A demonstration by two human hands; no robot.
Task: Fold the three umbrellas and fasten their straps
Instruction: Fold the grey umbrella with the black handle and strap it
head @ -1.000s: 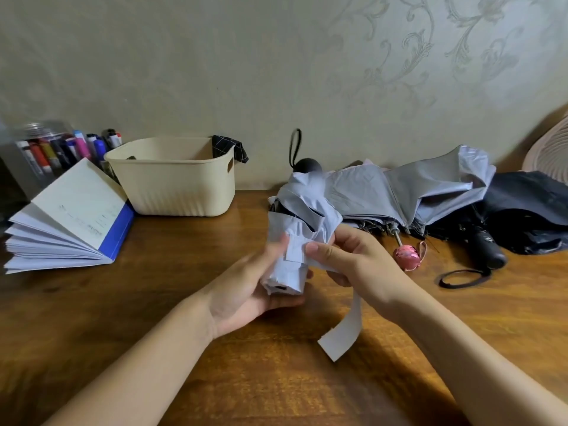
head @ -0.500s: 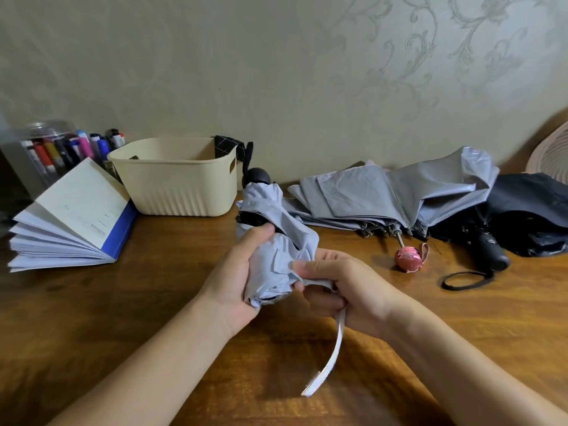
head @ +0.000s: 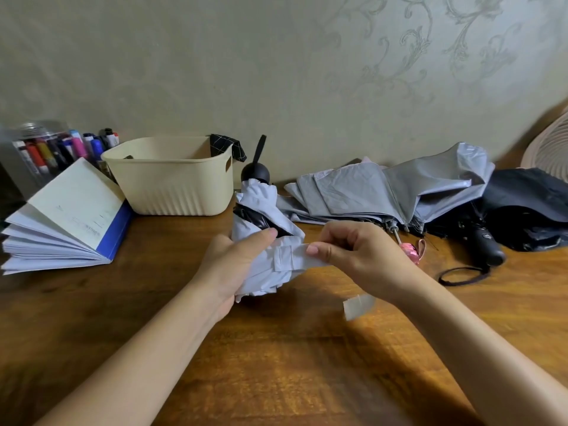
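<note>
The pale blue umbrella (head: pixel 264 216) stands nearly upright over the middle of the wooden table (head: pixel 276 370). Its long axis leans slightly, with the round black handle (head: pixel 255 174) pointing up towards the wall and the bunched canopy end pointing down. The left hand (head: pixel 233 265) grips the folds, thumb across the front. The right hand (head: pixel 365 253) pinches the strap (head: pixel 295 256) and holds it out to the right; the strap's loose end is blurred below the wrist. Behind lie a grey umbrella (head: pixel 384 192) and a black umbrella (head: pixel 525 204), both unfolded. To the left are a cream basket (head: pixel 172 186) and an open booklet (head: pixel 70 210) with print too faint to read.
</note>
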